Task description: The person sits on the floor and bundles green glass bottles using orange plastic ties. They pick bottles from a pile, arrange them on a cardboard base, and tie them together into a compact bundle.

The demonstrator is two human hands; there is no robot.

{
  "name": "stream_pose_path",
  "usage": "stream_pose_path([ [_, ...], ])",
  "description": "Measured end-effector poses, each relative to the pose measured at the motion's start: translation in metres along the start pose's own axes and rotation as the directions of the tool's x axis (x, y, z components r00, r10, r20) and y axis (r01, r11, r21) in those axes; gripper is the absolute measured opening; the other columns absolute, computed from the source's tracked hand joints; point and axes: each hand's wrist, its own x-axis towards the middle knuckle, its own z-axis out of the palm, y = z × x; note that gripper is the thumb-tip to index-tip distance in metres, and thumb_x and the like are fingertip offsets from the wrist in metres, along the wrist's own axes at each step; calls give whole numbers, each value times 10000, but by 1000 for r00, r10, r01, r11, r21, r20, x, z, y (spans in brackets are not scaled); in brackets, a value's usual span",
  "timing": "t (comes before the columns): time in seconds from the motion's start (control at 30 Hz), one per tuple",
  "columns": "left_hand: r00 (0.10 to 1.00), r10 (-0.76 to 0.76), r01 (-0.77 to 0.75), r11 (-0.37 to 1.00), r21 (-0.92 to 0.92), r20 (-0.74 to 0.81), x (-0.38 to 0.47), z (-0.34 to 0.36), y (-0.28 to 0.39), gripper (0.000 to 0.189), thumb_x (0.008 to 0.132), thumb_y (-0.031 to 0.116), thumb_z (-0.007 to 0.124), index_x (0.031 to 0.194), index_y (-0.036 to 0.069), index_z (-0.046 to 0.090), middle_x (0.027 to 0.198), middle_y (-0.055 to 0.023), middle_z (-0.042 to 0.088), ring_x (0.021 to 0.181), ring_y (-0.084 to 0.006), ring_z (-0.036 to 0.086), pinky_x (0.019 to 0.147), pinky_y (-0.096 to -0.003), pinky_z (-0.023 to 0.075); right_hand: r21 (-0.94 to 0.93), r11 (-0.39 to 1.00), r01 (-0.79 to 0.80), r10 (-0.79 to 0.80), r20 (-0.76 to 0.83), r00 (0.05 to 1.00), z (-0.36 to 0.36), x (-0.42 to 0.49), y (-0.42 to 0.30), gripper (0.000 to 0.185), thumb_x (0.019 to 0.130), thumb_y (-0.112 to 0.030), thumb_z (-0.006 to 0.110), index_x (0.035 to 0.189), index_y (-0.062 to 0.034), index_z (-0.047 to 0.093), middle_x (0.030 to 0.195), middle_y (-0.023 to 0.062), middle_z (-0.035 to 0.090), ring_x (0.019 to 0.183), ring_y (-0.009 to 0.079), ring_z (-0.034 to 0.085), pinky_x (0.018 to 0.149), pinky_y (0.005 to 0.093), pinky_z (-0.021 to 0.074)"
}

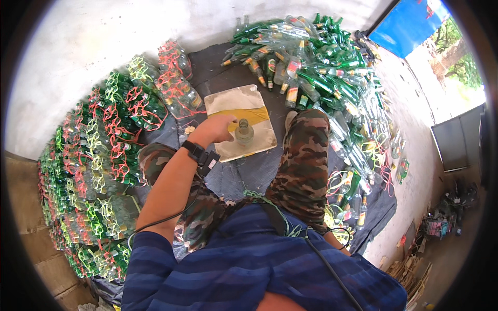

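One clear glass bottle (244,134) stands upright on a worn, light-coloured board (237,97) with a yellow band across it. Just left of the bottle is my left hand (222,127), its thumb and fingers apart; it holds nothing that I can see, and I cannot tell whether a fingertip touches the glass. A black strap with a small device is on that wrist. The board lies on a dark sheet (218,70) between my knees. My right hand is out of view; only part of its forearm shows beside my right thigh.
Bundles of bottles tied with red and yellow-green cord (113,128) stand packed along the left wall. A large heap of loose green and clear bottles (311,58) lies ahead and to the right. Loose cords (338,182) lie by my right knee. A blue panel (408,27) hangs beside an opening.
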Motion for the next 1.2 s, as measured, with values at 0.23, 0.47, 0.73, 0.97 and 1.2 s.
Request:
stream_pose_path([
  [0.23,995,-87,87,996,-4,50,-12,-13,-7,696,766,263,886,1397,107,637,1278,-160,727,1189,-352,681,1008,-426,539,3,1000,9,-9,2,1000,-3,4,-7,119,879,-190,659,788,-118,684,804,115,676,803,315,670,708,455,535],
  [0.47,999,-41,46,950,-309,24,2,-51,-65,610,845,243,837,1391,48,645,1130,-163,776,995,-251,752,851,-388,599,12,960,280,-278,-84,957,22,20,63,123,880,-178,655,774,-121,679,797,113,672,788,310,666,698,451,531],
  [0.73,925,-298,275,953,-124,-235,-27,-115,-211,421,880,189,726,1247,-10,679,1176,-166,754,1093,-275,735,927,-395,562,-25,973,230,-228,64,972,-1,-47,6,172,954,-211,673,902,-62,741,841,85,738,766,252,751,661,415,607],
  [0.97,839,-470,540,782,-310,275,-21,-77,-228,459,940,190,714,1359,27,619,972,-75,744,698,-138,729,526,-281,529,-136,936,325,-316,87,945,31,-49,120,182,840,-217,770,988,-112,752,927,80,739,867,298,736,718,430,600],
  [1.2,834,-490,550,775,-312,251,-23,-89,-229,430,982,238,677,1371,69,608,956,-44,733,737,-129,725,581,-269,561,636,693,-340,638,-322,699,-7,-105,130,305,886,-113,633,1145,-18,765,959,204,793,815,314,789,800,409,613],
])
